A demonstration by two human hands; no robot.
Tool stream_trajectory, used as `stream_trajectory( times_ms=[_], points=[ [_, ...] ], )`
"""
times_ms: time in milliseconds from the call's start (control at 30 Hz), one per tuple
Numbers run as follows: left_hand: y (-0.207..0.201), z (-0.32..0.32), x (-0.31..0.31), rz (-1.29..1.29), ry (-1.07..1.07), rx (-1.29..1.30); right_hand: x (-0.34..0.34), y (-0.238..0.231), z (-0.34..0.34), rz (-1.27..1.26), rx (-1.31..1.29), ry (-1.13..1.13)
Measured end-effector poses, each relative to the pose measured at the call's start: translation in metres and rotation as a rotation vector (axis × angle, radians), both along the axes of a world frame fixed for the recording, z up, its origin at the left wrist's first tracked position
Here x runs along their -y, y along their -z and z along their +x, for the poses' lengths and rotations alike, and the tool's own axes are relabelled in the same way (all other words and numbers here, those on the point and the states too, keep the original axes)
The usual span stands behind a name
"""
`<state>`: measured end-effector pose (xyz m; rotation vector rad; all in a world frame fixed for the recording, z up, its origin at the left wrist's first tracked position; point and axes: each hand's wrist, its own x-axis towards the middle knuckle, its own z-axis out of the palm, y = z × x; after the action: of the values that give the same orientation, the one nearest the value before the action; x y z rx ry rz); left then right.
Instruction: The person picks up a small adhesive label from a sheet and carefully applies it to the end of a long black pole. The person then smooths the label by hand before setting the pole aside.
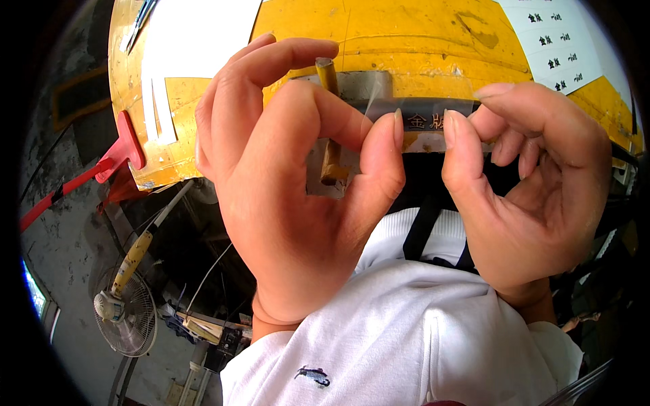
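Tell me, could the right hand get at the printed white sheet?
Probably yes: nothing visible blocks the right hand from the printed white sheet, though it seems busy pinching clear film.

Bright centre, black fisheye rim

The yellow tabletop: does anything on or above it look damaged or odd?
Yes. The yellow tabletop looks worn: it is scratched, with a dark scuffed patch toward the upper right. The clear film pinched by the left hand and right hand shows no obvious damage.
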<state>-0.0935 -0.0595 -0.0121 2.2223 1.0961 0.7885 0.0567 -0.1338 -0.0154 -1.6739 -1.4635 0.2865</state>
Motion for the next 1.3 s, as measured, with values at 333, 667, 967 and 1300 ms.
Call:
stream_trajectory(
  times_ms=[333, 667, 967, 1300],
  points=[
    [0.004, 0.004, 0.004, -0.005, -0.035, 0.075, -0.001, 0.0, -0.001, -0.009, 0.001, 0.002],
    [0.007, 0.001, -0.001, 0.017, 0.016, 0.119, -0.001, -0.002, -0.002, -0.031, 0.021, 0.016],
    [0.003, 0.0, 0.0, -0.01, -0.01, 0.033, 0.008, 0.007, 0.005, 0.073, 0.208, -0.057],
    [0.0, 0.0, 0.002, -0.02, -0.019, 0.025, 0.035, 0.008, -0.006, -0.176, 0.564, -0.071]
  ],
)
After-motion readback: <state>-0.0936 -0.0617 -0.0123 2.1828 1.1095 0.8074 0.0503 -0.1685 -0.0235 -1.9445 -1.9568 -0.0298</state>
